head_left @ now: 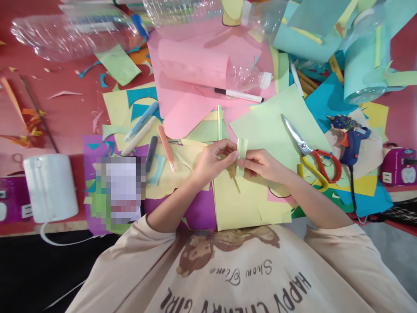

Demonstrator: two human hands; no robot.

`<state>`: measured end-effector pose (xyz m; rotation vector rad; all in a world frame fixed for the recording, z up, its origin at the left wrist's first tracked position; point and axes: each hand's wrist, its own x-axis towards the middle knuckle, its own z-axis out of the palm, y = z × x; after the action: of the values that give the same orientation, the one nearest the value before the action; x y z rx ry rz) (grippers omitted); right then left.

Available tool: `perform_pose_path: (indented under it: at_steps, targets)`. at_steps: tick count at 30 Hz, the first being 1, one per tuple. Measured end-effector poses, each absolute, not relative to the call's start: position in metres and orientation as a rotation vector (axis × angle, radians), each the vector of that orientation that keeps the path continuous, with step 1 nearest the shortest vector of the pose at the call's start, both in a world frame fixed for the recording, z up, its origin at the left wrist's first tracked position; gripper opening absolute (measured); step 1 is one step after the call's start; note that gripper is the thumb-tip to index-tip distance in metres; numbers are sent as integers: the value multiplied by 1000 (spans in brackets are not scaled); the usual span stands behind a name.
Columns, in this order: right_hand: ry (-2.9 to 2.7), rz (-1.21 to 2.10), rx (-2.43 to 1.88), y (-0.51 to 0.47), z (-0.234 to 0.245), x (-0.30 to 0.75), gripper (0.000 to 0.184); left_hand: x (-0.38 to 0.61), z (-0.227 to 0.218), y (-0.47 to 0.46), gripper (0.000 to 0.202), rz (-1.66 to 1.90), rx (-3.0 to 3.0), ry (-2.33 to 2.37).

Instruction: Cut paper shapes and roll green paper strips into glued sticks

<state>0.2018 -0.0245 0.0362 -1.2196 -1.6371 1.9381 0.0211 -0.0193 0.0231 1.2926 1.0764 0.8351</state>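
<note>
Between my two hands is a short folded strip of pale green paper (241,150), held upright. My left hand (219,160) pinches its left edge with thumb and fingertips. From the other side, my right hand (262,165) grips the strip's lower part, its thumb on the front. Beneath them lies a pale yellow sheet (250,204). Another narrow green strip (220,122) lies just beyond my left hand. To the right, scissors (312,152) with red and yellow handles rest slightly open on a light green sheet (270,117).
A blue glue gun (353,141) lies at the right. Markers (166,145) lie at the left, near a white pouch (50,187). A pink-wrapped bottle (195,65), a black-capped pen (239,94), clear bottles (74,37) and a teal-wrapped bottle (365,69) lie farther back among paper scraps.
</note>
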Motion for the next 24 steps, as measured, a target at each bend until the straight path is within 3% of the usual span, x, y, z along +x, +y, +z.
perform_pose_path:
  at_steps: [5,11,14,17,20,24]
  targets:
    - [-1696,1837,-1251,-23,35,204,42,20,28,-20,18,882,1316,1120]
    - [-1962,1314,-1389,-34,61,228,34,20,30,-18,27,965,1116,1130]
    - [-1899,1175,-1632,-46,75,266,29,20,30,-18,24,940,1059,1110]
    - [-1509,683,-2030,-54,77,317,27,20,31,-19,21,936,1033,1093]
    - [-1313,178,-2412,-56,68,364,11,20,32,-19,20,945,1016,1091]
    - [-1322,201,-2574,-55,51,395,15,20,32,-19,20,929,1014,1087]
